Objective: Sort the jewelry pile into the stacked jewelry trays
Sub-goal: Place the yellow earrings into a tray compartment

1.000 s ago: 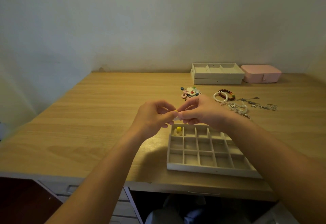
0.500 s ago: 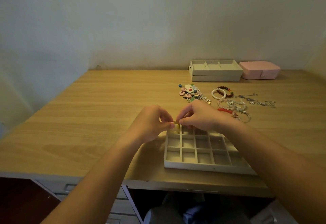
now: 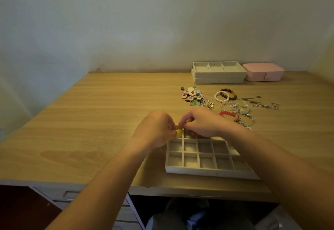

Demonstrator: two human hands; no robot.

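Both hands are meeting over the far-left corner of the grid tray (image 3: 207, 172). The left hand (image 3: 155, 130) is pinching a small yellow piece (image 3: 179, 132) at its fingertips. The right hand (image 3: 200, 124) is curling in from the other side, tips on the same piece as far as I can see. The piece is hanging just above the far-left cell, not yet in it.

My read is that they're either seating this piece or fiddling with a clasp or backing before the drop. I can't tell which, it's too small.

Doing it well:
- Working low over the cell, so a slip is landing in the tray rather than rolling off across the counter (image 3: 108, 121).
- Releasing one hand first, with the other lowering the piece to the cell floor rather than dropping it.
- Watching the right wrist. It's hovering over the far row, and a bump is likely shifting the tray, which is sitting close to the near edge.

The rest of the pile (image 3: 235, 106) is lying unsorted to the far right: charms, bead bracelets, chains. The chains are looking tangled, so I'd be lifting them one at a time. The stacked trays (image 3: 218, 75) are sitting at the far wall, just left of a pink box (image 3: 263, 72), with the visible top one empty. The job is looking barely begun.
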